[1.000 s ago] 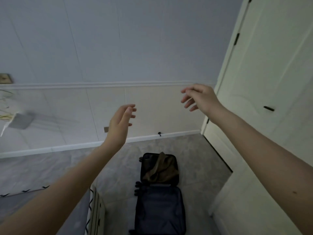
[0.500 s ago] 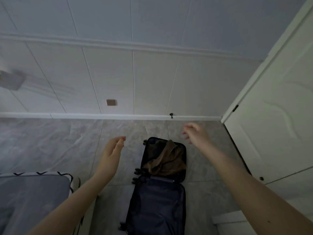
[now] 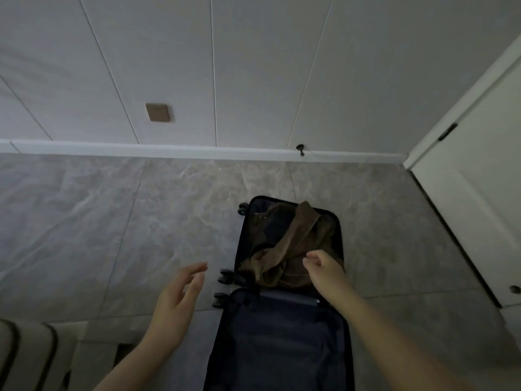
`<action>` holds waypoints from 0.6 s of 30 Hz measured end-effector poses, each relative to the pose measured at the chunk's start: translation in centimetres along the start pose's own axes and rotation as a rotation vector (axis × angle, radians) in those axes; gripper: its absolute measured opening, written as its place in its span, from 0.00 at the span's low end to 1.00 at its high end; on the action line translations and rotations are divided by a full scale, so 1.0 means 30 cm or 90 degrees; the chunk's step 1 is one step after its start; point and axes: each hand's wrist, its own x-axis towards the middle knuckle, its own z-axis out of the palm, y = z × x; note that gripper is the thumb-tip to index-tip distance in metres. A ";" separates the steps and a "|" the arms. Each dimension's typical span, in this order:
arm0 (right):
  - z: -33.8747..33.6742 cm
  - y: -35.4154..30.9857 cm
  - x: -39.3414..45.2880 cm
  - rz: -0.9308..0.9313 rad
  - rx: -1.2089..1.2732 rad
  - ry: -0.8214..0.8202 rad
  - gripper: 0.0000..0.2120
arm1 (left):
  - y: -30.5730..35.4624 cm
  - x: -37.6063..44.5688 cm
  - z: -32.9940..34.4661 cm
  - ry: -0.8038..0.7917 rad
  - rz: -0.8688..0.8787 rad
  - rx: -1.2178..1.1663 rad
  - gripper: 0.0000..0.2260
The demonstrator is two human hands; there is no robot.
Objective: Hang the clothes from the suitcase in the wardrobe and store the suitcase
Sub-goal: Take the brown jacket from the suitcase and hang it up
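Observation:
A dark navy suitcase (image 3: 276, 342) lies open flat on the grey tiled floor, wheels to its left. Its far half holds a crumpled brown garment (image 3: 287, 249). My right hand (image 3: 324, 268) hovers over the near edge of that garment with fingers loosely curled, holding nothing; whether it touches the cloth I cannot tell. My left hand (image 3: 177, 303) is left of the suitcase above the floor, fingers relaxed and spread, empty. A white door (image 3: 479, 179), wardrobe or room I cannot tell, stands at the right.
A panelled wall with a white skirting board (image 3: 169, 149) runs behind the suitcase, with a brown socket plate (image 3: 158, 112) and a small black doorstop (image 3: 300, 149). A striped, padded piece of furniture (image 3: 31, 356) fills the bottom left corner.
The view has tilted down and moved closer to the suitcase. Both hands dropped from chest height; the right one came over the brown garment, the left one beside the suitcase.

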 end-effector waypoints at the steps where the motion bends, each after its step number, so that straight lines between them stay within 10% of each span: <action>1: 0.047 0.062 0.046 0.011 -0.005 -0.006 0.18 | -0.080 0.014 0.032 -0.008 -0.011 -0.011 0.26; 6: 0.310 0.369 0.298 0.041 -0.005 -0.011 0.20 | -0.522 0.081 0.206 -0.029 -0.029 -0.014 0.12; 18: 0.701 0.566 0.781 0.054 0.091 0.070 0.39 | -0.996 0.186 0.324 -0.019 -0.003 -0.027 0.13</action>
